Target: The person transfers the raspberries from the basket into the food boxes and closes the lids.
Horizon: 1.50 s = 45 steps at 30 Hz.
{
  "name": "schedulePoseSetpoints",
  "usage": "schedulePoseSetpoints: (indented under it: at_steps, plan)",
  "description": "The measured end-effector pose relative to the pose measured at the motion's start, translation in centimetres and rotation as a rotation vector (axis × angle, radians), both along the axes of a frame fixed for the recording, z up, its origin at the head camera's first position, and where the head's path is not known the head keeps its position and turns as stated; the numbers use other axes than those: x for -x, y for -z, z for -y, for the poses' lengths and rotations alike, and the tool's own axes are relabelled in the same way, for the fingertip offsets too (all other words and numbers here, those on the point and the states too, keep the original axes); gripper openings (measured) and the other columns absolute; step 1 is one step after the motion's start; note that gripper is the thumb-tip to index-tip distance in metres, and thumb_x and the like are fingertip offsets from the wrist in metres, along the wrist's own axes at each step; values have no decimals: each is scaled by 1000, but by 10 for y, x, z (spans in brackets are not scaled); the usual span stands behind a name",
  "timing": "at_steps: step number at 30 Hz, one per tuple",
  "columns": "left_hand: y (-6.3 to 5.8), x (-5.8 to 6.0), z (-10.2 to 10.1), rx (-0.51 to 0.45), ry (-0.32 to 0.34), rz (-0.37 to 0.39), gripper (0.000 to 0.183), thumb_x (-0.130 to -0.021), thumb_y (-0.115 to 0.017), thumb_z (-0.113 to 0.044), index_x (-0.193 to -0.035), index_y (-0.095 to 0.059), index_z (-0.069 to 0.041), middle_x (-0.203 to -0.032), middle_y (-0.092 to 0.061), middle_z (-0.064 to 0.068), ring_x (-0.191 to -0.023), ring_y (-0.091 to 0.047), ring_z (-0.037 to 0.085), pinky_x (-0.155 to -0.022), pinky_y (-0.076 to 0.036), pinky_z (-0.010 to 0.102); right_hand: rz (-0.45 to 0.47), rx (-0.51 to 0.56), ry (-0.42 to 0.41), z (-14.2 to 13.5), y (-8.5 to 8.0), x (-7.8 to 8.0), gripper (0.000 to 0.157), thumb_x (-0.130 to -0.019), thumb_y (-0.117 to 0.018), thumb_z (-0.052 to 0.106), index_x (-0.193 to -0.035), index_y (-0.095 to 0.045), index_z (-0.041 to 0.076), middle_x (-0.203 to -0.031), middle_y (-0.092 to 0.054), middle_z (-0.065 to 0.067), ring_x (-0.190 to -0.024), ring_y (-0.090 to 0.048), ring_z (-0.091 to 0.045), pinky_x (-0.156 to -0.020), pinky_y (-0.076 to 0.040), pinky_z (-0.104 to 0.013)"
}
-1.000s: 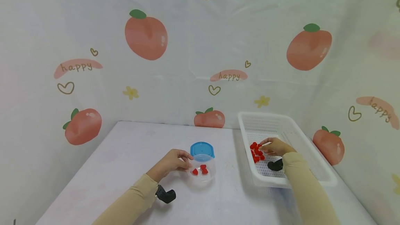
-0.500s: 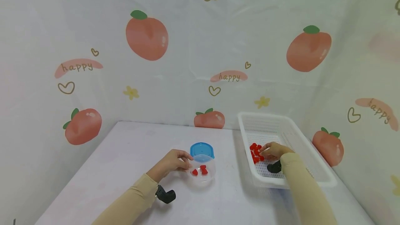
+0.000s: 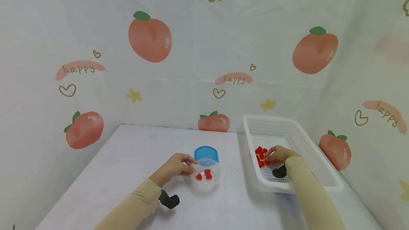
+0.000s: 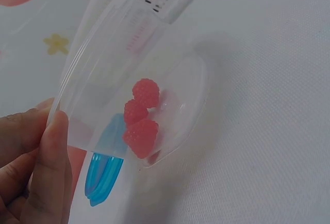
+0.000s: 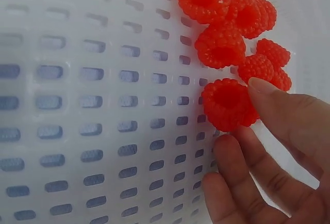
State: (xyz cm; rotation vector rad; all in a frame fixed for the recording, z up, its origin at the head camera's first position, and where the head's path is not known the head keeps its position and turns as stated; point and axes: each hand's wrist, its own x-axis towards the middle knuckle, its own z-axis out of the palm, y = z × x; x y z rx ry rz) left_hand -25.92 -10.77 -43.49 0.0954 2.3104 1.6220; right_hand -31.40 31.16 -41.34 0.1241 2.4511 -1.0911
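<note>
My left hand (image 3: 175, 166) pinches the rim of a clear plastic container (image 4: 98, 97) between thumb and fingers. Inside it, three red raspberries (image 4: 142, 137) lie together on the bottom. Over on the right, my right hand (image 3: 278, 154) reaches down into a white perforated basket (image 3: 278, 186). Its thumb and fingertips grip a raspberry (image 5: 223, 103), whose hollow end shows in the right wrist view. Several more raspberries (image 5: 220, 46) are clustered beside it along the basket's left wall.
A blue lid (image 3: 206, 151) lies behind the clear container on the white table (image 3: 153, 141). The basket's raised walls surround my right hand. Behind the table hangs a white cloth (image 3: 188, 45) printed with fruit. Black wrist devices (image 3: 170, 200) sit under both forearms.
My right hand has moved slightly lower and closer among the raspberries, with its fingers drawing together at one. My left hand and the container have stayed in place.
</note>
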Motion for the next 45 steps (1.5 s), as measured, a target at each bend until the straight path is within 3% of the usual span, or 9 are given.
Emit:
schedulePoseSetpoints:
  at_steps: [8, 16, 25, 31, 37, 45]
  plan:
    - [0, 0, 0, -6, 2, 4, 24, -79, -76, -2, -103, -70, -1, -82, -56, 7, -65, -60, 15, -65, -59, 26, 10, -19, -8, 0, 4, 4, 15, -89, -66, 8, -98, -58, -1, -82, -63, -2, -71, -56, -14, -67, -51, -24]
    - [0, 0, 0, 0, 7, -5, 24, -80, -76, -2, -103, -70, -1, -82, -57, 7, -67, -59, 15, -66, -58, 25, -38, -35, -13, -1, 3, 4, 12, -87, -64, 1, -97, -57, -4, -85, -63, -6, -73, -55, -15, -66, -51, -24]
    - [1, 0, 2, -7, 16, -1, 24, -81, -75, -3, -104, -69, -1, -83, -57, 7, -66, -61, 15, -68, -59, 26, -84, 197, 5, -6, -3, 8, 29, -89, -58, -2, -114, -50, -15, -84, -64, -3, -73, -58, -11, -69, -55, -22]
    - [0, 0, 1, -8, 9, 2, 24, -81, -74, 0, -104, -69, -1, -83, -57, 8, -66, -61, 15, -68, -60, 28, -154, 310, -42, -12, -2, 13, 41, -93, -58, 1, -124, -43, -21, -90, -66, -1, -78, -63, -8, -72, -56, -21]
    - [0, -1, 0, 11, -4, 2, 23, -81, -74, 0, -103, -70, -2, -83, -57, 8, -66, -61, 16, -67, -59, 28, -209, 399, -35, -10, -14, 12, 47, -95, -56, 3, -130, -36, -22, -94, -66, 1, -82, -63, -5, -79, -56, -21]
    - [1, 0, -1, 14, -7, -4, 24, -80, -75, -1, -103, -70, -2, -83, -57, 8, -66, -60, 15, -66, -59, 27, -307, 450, 10, -3, -23, 11, 43, -96, -56, 5, -128, -39, -19, -98, -64, 2, -85, -62, 1, -83, -54, -17]
